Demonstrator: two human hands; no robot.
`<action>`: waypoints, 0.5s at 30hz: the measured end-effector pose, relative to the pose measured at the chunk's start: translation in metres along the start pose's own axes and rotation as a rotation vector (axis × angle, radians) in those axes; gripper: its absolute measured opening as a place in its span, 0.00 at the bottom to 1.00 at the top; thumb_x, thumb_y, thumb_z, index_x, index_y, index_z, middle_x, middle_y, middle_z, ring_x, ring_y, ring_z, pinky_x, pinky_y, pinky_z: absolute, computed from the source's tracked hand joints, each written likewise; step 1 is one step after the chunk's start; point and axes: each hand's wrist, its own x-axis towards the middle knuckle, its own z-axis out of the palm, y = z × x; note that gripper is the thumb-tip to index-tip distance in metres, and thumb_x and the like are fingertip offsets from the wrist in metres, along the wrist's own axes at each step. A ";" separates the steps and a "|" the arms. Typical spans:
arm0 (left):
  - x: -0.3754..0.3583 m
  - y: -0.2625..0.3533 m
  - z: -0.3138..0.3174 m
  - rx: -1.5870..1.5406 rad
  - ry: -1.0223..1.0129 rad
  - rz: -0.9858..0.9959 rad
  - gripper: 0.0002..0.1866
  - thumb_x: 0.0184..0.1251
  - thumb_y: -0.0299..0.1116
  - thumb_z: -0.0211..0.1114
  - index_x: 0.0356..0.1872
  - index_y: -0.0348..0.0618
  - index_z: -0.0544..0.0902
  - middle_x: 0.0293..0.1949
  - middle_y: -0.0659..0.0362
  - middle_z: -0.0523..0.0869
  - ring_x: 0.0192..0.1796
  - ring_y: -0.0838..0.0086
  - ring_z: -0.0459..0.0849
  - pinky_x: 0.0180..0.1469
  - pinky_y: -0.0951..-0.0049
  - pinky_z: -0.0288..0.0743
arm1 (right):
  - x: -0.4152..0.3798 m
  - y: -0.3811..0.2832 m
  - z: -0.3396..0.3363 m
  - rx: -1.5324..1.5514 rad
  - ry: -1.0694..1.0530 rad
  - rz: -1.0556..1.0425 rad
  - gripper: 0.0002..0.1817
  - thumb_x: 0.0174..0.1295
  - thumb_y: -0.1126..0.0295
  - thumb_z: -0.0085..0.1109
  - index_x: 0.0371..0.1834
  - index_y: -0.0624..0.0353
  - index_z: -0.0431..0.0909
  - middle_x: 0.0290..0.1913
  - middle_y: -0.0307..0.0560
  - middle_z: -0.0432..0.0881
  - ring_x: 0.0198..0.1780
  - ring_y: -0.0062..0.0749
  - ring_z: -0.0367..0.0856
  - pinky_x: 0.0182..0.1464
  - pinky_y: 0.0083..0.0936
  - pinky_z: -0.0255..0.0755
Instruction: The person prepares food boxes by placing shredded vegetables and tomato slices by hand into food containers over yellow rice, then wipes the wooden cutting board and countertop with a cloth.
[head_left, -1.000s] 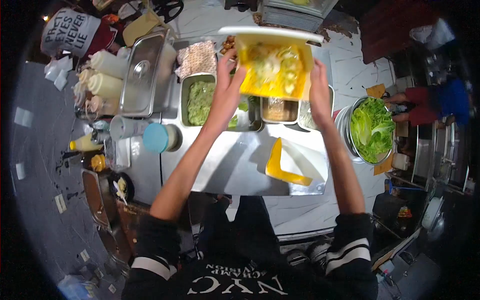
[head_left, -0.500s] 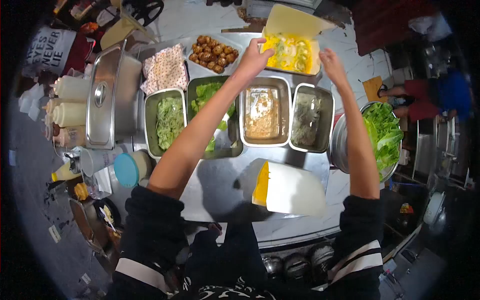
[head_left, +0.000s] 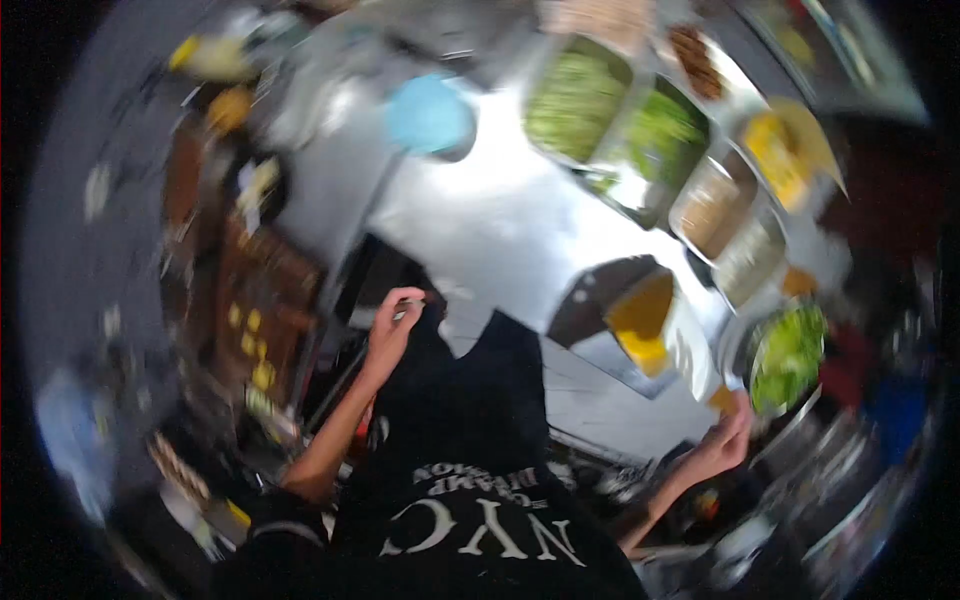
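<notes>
My left hand (head_left: 392, 328) is low over the table's near-left edge by my apron. Its fingers are loosely curled with a gap to the thumb, and I see nothing held there. At the right, my right hand (head_left: 728, 440) is closed on the edge of an open takeaway box (head_left: 643, 322), yellow inside with a white flap. The box is tilted at the table's near-right edge, and blur hides the exact grip. Beyond it are metal pans of shredded greens (head_left: 577, 100), lettuce leaves (head_left: 664, 132), an orange-brown sauce (head_left: 708, 205) and pale shreds (head_left: 748, 262).
A second box (head_left: 778, 158) with yellow food lies at the far right, near brown food pieces (head_left: 695, 62). A bowl of lettuce (head_left: 788, 358) stands beside my right hand. A blue-lidded tub (head_left: 430, 115) sits at the table's (head_left: 500, 215) left.
My view has turned left and down. Both hands have come back from the filled box at the far side. My right hand now grips the nearer box; my left hand is near my body.
</notes>
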 end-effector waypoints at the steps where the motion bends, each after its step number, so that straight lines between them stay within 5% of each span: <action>1: -0.012 -0.032 -0.017 0.054 0.102 0.045 0.08 0.73 0.33 0.58 0.47 0.44 0.79 0.48 0.60 0.84 0.51 0.73 0.81 0.54 0.72 0.73 | -0.028 -0.020 0.021 -0.007 -0.108 0.116 0.18 0.71 0.69 0.51 0.60 0.65 0.77 0.64 0.53 0.75 0.62 0.36 0.73 0.62 0.27 0.68; 3: -0.036 -0.044 -0.036 0.025 0.275 0.055 0.09 0.72 0.35 0.60 0.46 0.43 0.79 0.44 0.60 0.84 0.49 0.74 0.81 0.52 0.73 0.74 | -0.073 -0.043 0.096 0.070 -0.453 0.006 0.19 0.69 0.68 0.53 0.61 0.64 0.76 0.70 0.56 0.69 0.63 0.38 0.73 0.55 0.25 0.72; 5: -0.038 -0.113 -0.051 -0.247 0.243 0.140 0.09 0.71 0.31 0.61 0.49 0.43 0.80 0.47 0.62 0.81 0.52 0.75 0.79 0.55 0.73 0.73 | -0.126 -0.093 0.162 0.200 -0.883 -0.003 0.31 0.66 0.70 0.57 0.74 0.55 0.64 0.78 0.56 0.55 0.64 0.45 0.72 0.47 0.24 0.77; 6: -0.054 -0.092 -0.062 -0.233 0.243 0.006 0.09 0.69 0.26 0.60 0.49 0.41 0.79 0.48 0.62 0.81 0.50 0.77 0.79 0.54 0.75 0.72 | -0.146 -0.091 0.186 0.250 -1.079 0.059 0.39 0.63 0.74 0.58 0.78 0.50 0.54 0.80 0.52 0.51 0.66 0.47 0.71 0.50 0.25 0.76; 7: -0.064 -0.097 -0.071 -0.230 0.240 0.204 0.09 0.70 0.26 0.59 0.49 0.39 0.78 0.49 0.60 0.80 0.49 0.77 0.79 0.53 0.75 0.72 | -0.167 -0.088 0.209 0.206 -1.192 -0.015 0.38 0.62 0.76 0.58 0.77 0.51 0.57 0.78 0.51 0.56 0.66 0.45 0.71 0.51 0.26 0.76; 8: -0.079 -0.104 -0.077 -0.255 0.275 0.073 0.10 0.72 0.30 0.58 0.49 0.37 0.78 0.50 0.58 0.79 0.49 0.76 0.79 0.53 0.74 0.73 | -0.186 -0.090 0.235 0.153 -1.293 -0.093 0.37 0.61 0.77 0.59 0.75 0.52 0.61 0.76 0.50 0.61 0.66 0.44 0.71 0.52 0.28 0.76; 11: -0.123 -0.136 -0.126 -0.370 0.350 0.219 0.14 0.72 0.36 0.59 0.49 0.37 0.78 0.50 0.57 0.79 0.50 0.73 0.79 0.52 0.73 0.73 | -0.246 -0.129 0.302 -0.005 -1.399 -0.507 0.23 0.59 0.76 0.61 0.60 0.60 0.76 0.56 0.53 0.82 0.56 0.45 0.81 0.51 0.33 0.76; 15: -0.161 -0.205 -0.196 -0.460 0.662 0.191 0.10 0.69 0.31 0.61 0.46 0.38 0.79 0.43 0.58 0.82 0.45 0.74 0.82 0.48 0.72 0.76 | -0.341 -0.178 0.382 -0.030 -1.438 -0.888 0.15 0.60 0.73 0.62 0.51 0.62 0.80 0.47 0.55 0.84 0.46 0.52 0.83 0.47 0.35 0.76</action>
